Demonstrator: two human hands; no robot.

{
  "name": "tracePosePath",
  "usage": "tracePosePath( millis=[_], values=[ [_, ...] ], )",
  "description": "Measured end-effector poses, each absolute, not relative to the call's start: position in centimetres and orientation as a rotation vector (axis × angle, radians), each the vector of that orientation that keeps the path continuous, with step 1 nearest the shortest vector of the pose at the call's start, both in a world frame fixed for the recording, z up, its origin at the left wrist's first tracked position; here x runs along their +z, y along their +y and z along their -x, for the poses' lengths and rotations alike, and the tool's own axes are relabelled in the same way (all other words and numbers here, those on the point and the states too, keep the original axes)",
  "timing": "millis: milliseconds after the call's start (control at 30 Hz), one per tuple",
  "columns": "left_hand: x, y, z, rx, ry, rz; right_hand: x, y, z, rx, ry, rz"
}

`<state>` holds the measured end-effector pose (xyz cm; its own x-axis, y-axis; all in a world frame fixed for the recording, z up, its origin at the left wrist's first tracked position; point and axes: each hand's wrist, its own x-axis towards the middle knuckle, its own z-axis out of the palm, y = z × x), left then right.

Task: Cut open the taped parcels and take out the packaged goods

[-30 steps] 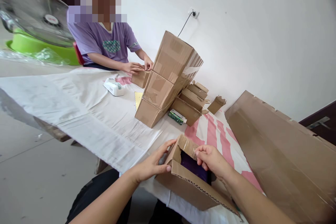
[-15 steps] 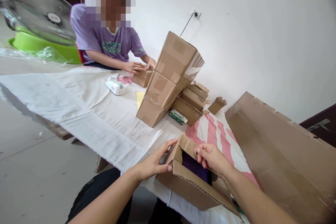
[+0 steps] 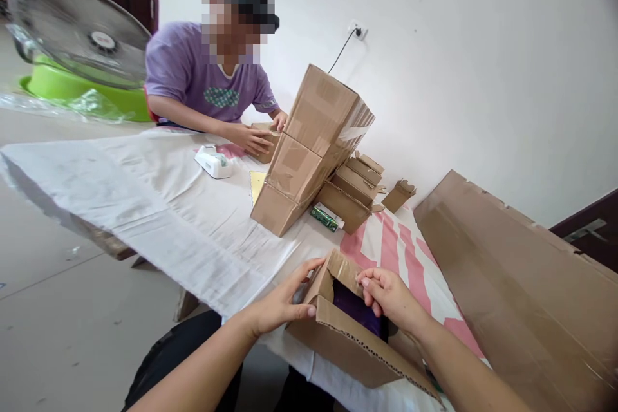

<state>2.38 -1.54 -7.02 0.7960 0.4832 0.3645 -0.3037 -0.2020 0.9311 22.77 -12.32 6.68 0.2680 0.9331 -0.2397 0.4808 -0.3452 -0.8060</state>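
Person's L grip [image 3: 275, 306] is spread wide at the L end of an open cardboard box [image 3: 342, 351]: thumb on the near top corner, fingers laid along the far side, palm off the cardboard. R grip [image 3: 391, 293] is nearly closed, thumb & forefinger pinching the edge of a short taped flap [image 3: 344, 268], other fingers curled in over the opening.

Box sits right at the near edge of the cloth-covered surface [image 3: 212, 251], b/w the two forearms. Long axis runs diag., far-L to near-R; opening faces up, w/ the long near side showing its corrugated edge. Near-R end passes partly under the R forearm, so can't see all of it. Smth purple [image 3: 357, 309] lies inside.

Beyond the box, well apart: a tall box stack [image 3: 313, 116], w/ several open boxes [image 3: 345, 203] beside it & a small green pack [image 3: 326, 217] just in front of those. L of the stack, a yellow sheet [image 3: 257, 183] & a white tape dispenser [image 3: 214, 163]. Big cardboard panel [image 3: 512, 270] off to the R. Across the surface, a co-worker in a purple T-shirt [image 3: 178, 71] has both hands on a small box [image 3: 263, 156], partly hidden behind the stack.
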Motion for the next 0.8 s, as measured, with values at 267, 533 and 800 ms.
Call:
tracePosePath(
  millis=[267, 533, 800],
  values=[
    [-7.6, -1.4, -2.7, 0.750, 0.142, -1.638, 8.0, -12.9, -21.9, 1.145, -0.898, 1.801],
    [-7.9, -1.4, -2.8, 0.795, 0.173, -1.659, 6.8, -12.9, -21.0, 1.088, -0.913, 1.746],
    [-7.5, -1.6, -2.8, 0.764, 0.179, -1.659, 8.1, -12.5, -21.5, 1.130, -0.940, 1.861]
  ],
)
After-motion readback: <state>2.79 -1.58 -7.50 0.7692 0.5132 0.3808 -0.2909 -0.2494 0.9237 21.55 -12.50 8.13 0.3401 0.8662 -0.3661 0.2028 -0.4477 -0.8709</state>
